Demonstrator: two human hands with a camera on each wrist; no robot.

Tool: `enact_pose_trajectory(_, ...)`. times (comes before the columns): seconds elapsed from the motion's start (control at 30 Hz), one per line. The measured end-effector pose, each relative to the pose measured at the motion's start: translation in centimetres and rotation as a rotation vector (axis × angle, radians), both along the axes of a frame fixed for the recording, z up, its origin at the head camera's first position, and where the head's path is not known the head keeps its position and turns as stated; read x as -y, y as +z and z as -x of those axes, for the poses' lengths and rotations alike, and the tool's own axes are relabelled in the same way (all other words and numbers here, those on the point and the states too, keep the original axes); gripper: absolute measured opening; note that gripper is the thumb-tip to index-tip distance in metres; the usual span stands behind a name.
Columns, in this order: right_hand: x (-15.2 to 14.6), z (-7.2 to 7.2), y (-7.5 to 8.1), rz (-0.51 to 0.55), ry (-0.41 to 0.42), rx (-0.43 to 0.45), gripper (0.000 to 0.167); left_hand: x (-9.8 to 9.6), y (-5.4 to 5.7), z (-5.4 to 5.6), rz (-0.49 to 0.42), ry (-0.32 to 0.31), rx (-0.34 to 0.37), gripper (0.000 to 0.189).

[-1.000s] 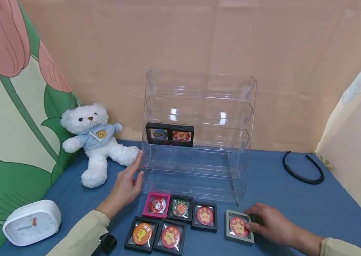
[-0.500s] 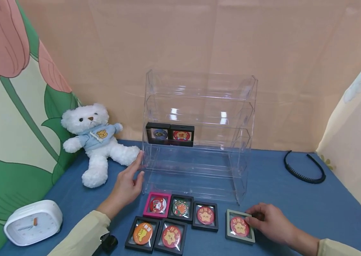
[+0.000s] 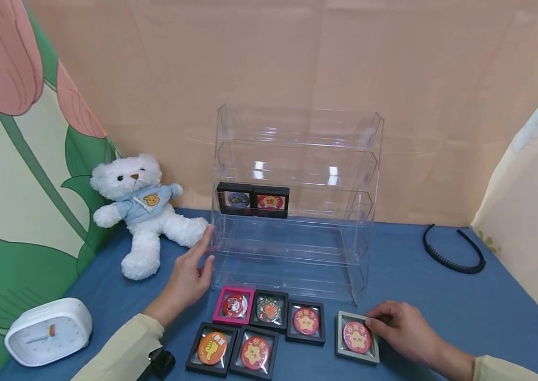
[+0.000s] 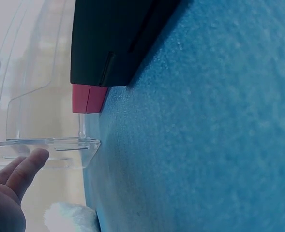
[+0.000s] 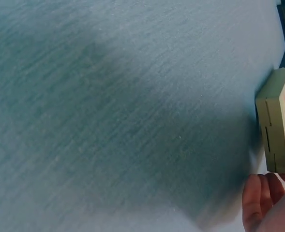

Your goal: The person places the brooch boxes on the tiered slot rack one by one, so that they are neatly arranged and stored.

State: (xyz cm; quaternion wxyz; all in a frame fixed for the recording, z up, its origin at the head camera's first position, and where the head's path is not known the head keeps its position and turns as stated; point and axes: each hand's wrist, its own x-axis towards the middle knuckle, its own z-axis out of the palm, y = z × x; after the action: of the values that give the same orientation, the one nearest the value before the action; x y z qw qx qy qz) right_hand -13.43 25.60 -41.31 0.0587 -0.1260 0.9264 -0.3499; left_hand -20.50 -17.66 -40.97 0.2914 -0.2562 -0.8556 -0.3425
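Note:
My right hand (image 3: 402, 328) pinches the right edge of a grey-green display frame (image 3: 357, 337) holding a red star badge; the frame lies flat on the blue cloth. In the right wrist view, thumb and fingertips are at one corner of this frame (image 5: 273, 121). My left hand (image 3: 188, 280) has its fingers extended against the left side of a clear acrylic tiered stand (image 3: 293, 241). In the left wrist view, the fingertips (image 4: 36, 157) overlap the stand's side panel. Two black framed badges (image 3: 270, 202) stand side by side at the left of a middle tier.
Before the stand lie a pink frame (image 3: 233, 305) and several black frames (image 3: 305, 323) with badges. A white teddy bear (image 3: 147, 211) sits left of the stand, a white alarm clock (image 3: 48, 332) at front left. A black headband (image 3: 452, 259) rests at the right.
My right thumb and fingers shift slightly at the grey-green frame's edge, while the frame stays in place. The left hand keeps still against the stand.

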Motion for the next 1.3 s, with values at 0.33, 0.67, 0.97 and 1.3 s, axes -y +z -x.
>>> enact_pose_trajectory(0.33, -0.5, 0.2, 1.2, -0.004, 0.116, 0.105, 0.005, 0.0, 0.0, 0.0, -0.004, -0.010, -0.009, 0.072)
enact_pose_trajectory(0.67, -1.4, 0.6, 3.3, 0.109, 0.169, 0.179, 0.016, 0.1, 0.0, -0.2, -0.006, 0.002, 0.015, 0.068)
enact_pose_trajectory(0.97, -1.8, 0.4, 4.9, 0.112, 0.131, 0.080, 0.014, 0.0, 0.1, -0.3, 0.001, 0.005, 0.043, 0.069)
enact_pose_trajectory(1.3, -1.6, 1.0, 8.1, 0.057, 0.083, -0.176, 0.006, 0.0, 0.1, -0.2, 0.001, -0.003, 0.029, 0.070)
